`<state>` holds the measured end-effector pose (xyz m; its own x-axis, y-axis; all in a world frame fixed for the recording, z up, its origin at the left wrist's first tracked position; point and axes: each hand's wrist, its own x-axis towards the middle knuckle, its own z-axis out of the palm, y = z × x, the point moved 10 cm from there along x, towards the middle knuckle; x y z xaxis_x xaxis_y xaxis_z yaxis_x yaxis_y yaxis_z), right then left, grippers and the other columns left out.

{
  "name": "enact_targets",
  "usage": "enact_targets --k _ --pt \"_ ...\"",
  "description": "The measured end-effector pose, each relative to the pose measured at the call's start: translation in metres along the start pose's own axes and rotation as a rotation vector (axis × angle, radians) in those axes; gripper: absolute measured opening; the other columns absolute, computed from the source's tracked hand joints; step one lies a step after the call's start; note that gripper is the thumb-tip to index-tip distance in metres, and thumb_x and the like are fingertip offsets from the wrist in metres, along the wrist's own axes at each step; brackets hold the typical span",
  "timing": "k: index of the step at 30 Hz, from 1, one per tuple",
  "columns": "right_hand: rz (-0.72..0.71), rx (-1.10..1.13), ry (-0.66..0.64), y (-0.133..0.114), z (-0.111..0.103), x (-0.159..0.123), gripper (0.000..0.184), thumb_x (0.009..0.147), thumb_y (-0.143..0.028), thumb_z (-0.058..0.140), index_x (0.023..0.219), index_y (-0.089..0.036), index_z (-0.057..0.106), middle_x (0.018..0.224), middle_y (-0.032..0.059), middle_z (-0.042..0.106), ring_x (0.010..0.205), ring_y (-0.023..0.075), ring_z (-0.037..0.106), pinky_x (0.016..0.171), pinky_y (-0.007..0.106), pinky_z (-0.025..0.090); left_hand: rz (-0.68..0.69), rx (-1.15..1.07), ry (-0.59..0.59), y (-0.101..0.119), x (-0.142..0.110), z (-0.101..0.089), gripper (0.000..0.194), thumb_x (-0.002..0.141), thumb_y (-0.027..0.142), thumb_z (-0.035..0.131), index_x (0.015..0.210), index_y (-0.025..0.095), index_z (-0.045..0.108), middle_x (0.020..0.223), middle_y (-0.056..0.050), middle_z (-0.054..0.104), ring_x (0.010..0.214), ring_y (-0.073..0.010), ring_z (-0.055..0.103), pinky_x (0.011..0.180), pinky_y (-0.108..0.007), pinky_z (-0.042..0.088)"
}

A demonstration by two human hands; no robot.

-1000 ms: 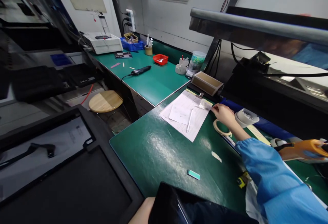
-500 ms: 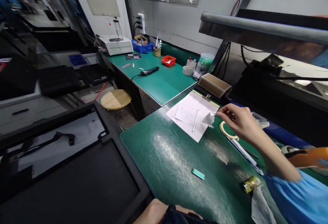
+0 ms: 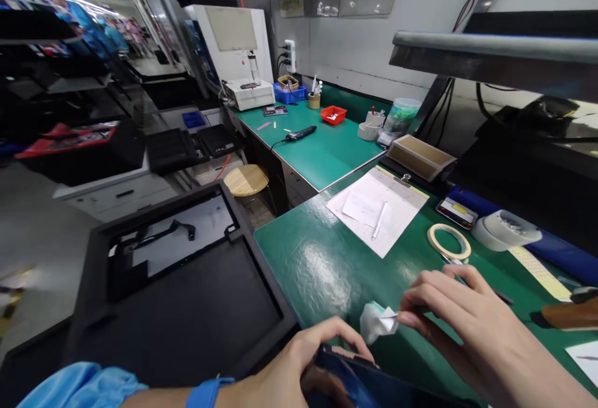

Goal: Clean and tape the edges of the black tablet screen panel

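Note:
My right hand is low at the right, above the green bench mat, and pinches a small crumpled white wipe between thumb and fingertips. My left hand is at the bottom centre, its fingers curled over the top edge of a dark flat device with a glossy screen. The wipe hangs just above that device's upper edge. A blue sleeve cuff and blue wristband show on my left arm.
A clipboard with papers and a pen, a ring of tape, a white tape roll and a small phone-like unit lie beyond my hands. A large black tray sits to the left. A wooden stool stands between the benches.
My right hand has brought the white wipe from the clipboard back down to the dark device. My left hand has risen into view on the device, and the view has swung left.

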<state>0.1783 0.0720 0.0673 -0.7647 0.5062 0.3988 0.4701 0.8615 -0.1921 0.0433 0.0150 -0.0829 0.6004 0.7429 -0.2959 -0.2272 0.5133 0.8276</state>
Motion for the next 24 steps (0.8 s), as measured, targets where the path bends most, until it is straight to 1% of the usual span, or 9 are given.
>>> enact_targets --k 2,4,7,9,11,13,16,20,24 --pt "0.019 0.050 -0.027 0.000 0.005 -0.008 0.020 0.125 -0.031 0.051 0.108 -0.022 0.055 0.093 -0.0015 0.062 0.076 0.0157 0.055 0.089 0.033 0.035 0.049 0.139 0.038 0.002 -0.002 -0.003 0.076 0.077 0.007 0.092 0.145 0.029 0.069 0.120 -0.004 0.085 0.093 -0.0142 0.082 0.089 -0.020 0.065" --pt "0.066 0.102 -0.051 0.001 0.007 -0.012 0.020 0.125 -0.033 0.052 0.108 -0.022 0.056 0.094 -0.0009 0.062 0.079 0.0158 0.057 0.082 0.030 0.039 0.101 0.232 0.072 0.003 -0.005 -0.005 0.088 0.080 0.007 0.086 0.160 0.031 0.060 0.137 -0.011 0.084 0.101 -0.0190 0.086 0.091 -0.023 0.068" --pt "0.085 0.158 -0.091 -0.006 0.007 -0.011 0.024 0.125 -0.035 0.050 0.105 -0.022 0.056 0.091 -0.0005 0.063 0.076 0.0150 0.057 0.071 0.028 0.042 0.175 0.327 0.054 0.009 -0.008 0.001 0.068 0.082 0.009 0.082 0.148 0.025 0.077 0.168 -0.019 0.064 0.098 -0.0224 0.090 0.089 -0.023 0.069" --pt "0.064 0.193 -0.107 -0.013 0.005 -0.006 0.029 0.125 -0.036 0.046 0.102 -0.022 0.056 0.087 -0.0005 0.063 0.070 0.0137 0.058 0.066 0.028 0.044 0.249 0.380 -0.005 0.021 -0.010 0.011 0.054 0.084 0.007 0.077 0.135 0.021 0.085 0.180 -0.019 0.047 0.088 -0.0185 0.090 0.085 -0.019 0.068" --pt "0.058 0.232 -0.131 -0.016 0.004 -0.003 0.031 0.126 -0.039 0.045 0.102 -0.023 0.056 0.085 -0.0008 0.063 0.068 0.0126 0.060 0.062 0.027 0.045 0.324 0.423 -0.013 0.034 -0.012 0.014 0.051 0.085 0.004 0.075 0.134 0.018 0.086 0.178 -0.021 0.049 0.079 -0.0128 0.088 0.081 -0.015 0.066" --pt "0.075 0.272 -0.179 -0.014 0.007 -0.004 0.028 0.126 -0.042 0.045 0.106 -0.024 0.055 0.087 -0.0019 0.063 0.070 0.0113 0.063 0.064 0.024 0.047 0.420 0.519 0.006 0.048 -0.015 0.015 0.049 0.085 0.001 0.075 0.132 0.015 0.087 0.169 -0.023 0.060 0.069 -0.0080 0.082 0.073 -0.013 0.064" --pt "0.106 0.313 -0.232 -0.009 0.013 -0.010 0.025 0.126 -0.043 0.046 0.109 -0.027 0.054 0.088 -0.0036 0.062 0.070 0.0097 0.063 0.065 0.022 0.047 0.503 0.616 0.011 0.058 -0.017 0.017 0.045 0.085 0.000 0.074 0.127 0.011 0.087 0.150 -0.023 0.075 0.062 -0.0058 0.075 0.065 -0.011 0.061" --pt "0.117 0.353 -0.245 -0.004 0.016 -0.017 0.028 0.126 -0.045 0.047 0.106 -0.027 0.053 0.086 -0.0034 0.060 0.068 0.0102 0.062 0.060 0.023 0.044 0.609 0.641 -0.031 0.065 -0.022 0.022 0.048 0.089 -0.001 0.074 0.133 0.015 0.084 0.148 -0.021 0.077 0.068 -0.0112 0.079 0.076 -0.020 0.067" --pt "0.129 0.348 -0.255 0.000 0.015 -0.017 0.030 0.126 -0.044 0.044 0.104 -0.026 0.053 0.086 -0.0030 0.059 0.066 0.0110 0.061 0.057 0.025 0.042 0.710 0.657 -0.101 0.066 -0.032 0.028 0.061 0.097 0.008 0.079 0.156 0.022 0.070 0.164 -0.027 0.065 0.091 -0.0224 0.089 0.090 -0.027 0.069"
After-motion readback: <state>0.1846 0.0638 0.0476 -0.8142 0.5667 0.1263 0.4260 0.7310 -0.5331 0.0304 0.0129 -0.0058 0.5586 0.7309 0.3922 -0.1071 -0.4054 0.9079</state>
